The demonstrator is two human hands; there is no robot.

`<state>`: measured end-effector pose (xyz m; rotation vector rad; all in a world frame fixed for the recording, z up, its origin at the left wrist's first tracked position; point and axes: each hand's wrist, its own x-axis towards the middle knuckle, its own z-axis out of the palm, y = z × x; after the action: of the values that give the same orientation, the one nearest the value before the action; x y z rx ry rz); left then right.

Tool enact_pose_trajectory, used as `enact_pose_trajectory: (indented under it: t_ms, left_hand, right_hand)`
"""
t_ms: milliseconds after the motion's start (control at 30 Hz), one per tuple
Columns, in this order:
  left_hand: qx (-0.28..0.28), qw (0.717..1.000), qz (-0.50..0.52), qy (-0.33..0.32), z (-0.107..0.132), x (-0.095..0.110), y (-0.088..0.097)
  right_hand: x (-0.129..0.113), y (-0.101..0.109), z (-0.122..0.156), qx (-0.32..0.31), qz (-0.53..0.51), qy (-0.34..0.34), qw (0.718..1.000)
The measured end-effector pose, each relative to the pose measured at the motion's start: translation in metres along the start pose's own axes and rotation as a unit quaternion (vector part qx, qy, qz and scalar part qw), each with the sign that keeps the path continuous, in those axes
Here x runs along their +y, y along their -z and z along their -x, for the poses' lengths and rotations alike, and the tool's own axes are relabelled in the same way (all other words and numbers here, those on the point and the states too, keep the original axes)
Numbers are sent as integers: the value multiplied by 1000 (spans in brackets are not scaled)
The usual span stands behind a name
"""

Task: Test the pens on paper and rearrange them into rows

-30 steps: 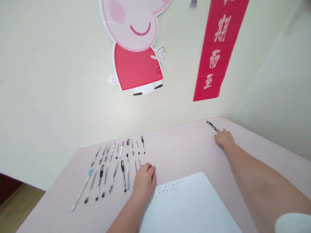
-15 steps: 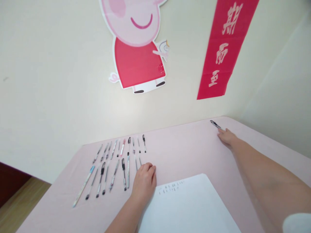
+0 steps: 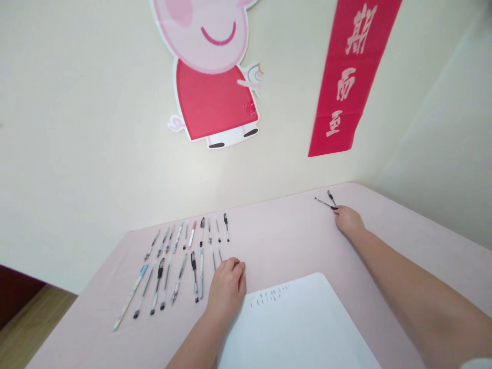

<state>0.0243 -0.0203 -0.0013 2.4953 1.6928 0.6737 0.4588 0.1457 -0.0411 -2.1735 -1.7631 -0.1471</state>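
My left hand (image 3: pixel 227 283) rests knuckles-up on the pink table (image 3: pixel 277 241), fingers curled shut and holding nothing. It sits just right of two rows of several pens (image 3: pixel 180 264) and at the left edge of a white sheet (image 3: pixel 295 328) with small handwriting at its top. My right arm stretches to the table's far right corner. There my right hand (image 3: pixel 348 220) has its fingertips closed on the near end of a thin black pen (image 3: pixel 324 203). A second short black pen (image 3: pixel 331 197) lies just beside it.
The table stands against a cream wall with a cartoon pig cutout (image 3: pixel 213 72) and a red banner (image 3: pixel 348 77) with pale characters. Wooden floor (image 3: pixel 26 318) shows past the table's left edge. Another wall closes in on the right.
My right hand has shifted slightly left at the far corner. Two pens now show there where one showed before. My left hand has stayed put.
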Motion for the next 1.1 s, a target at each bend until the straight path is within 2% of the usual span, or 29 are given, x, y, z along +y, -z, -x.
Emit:
enact_pose_trajectory:
  t_ms: [133, 467, 533, 600, 700, 900, 1000, 1100]
  left_hand:
    - [4, 1000, -2, -2, 0, 0, -1]
    - [7, 1000, -8, 0, 2, 0, 0]
    - [4, 1000, -7, 2, 2, 0, 0]
    - [0, 1000, -5, 3, 1, 1, 1]
    - [-3, 1000, -3, 4, 1, 2, 1]
    - [8, 1000, -14, 4, 1, -3, -2]
    - [42, 998, -48, 14, 1, -10, 0]
    - [58, 994, -89, 35, 1, -15, 3]
  right_hand:
    - [-17, 8, 15, -2, 20, 28, 999]
    - [-29, 29, 10, 0, 55, -84, 995]
    - [-35, 33, 12, -8, 69, -80, 994]
    - [-46, 38, 14, -46, 71, -62, 994]
    - [-70, 46, 20, -110, 45, -34, 992]
    - [-141, 50, 46, -163, -39, 53, 984]
    - [-183, 51, 74, -226, -187, 115, 949]
    - [-220, 52, 105, -289, -256, 186, 903]
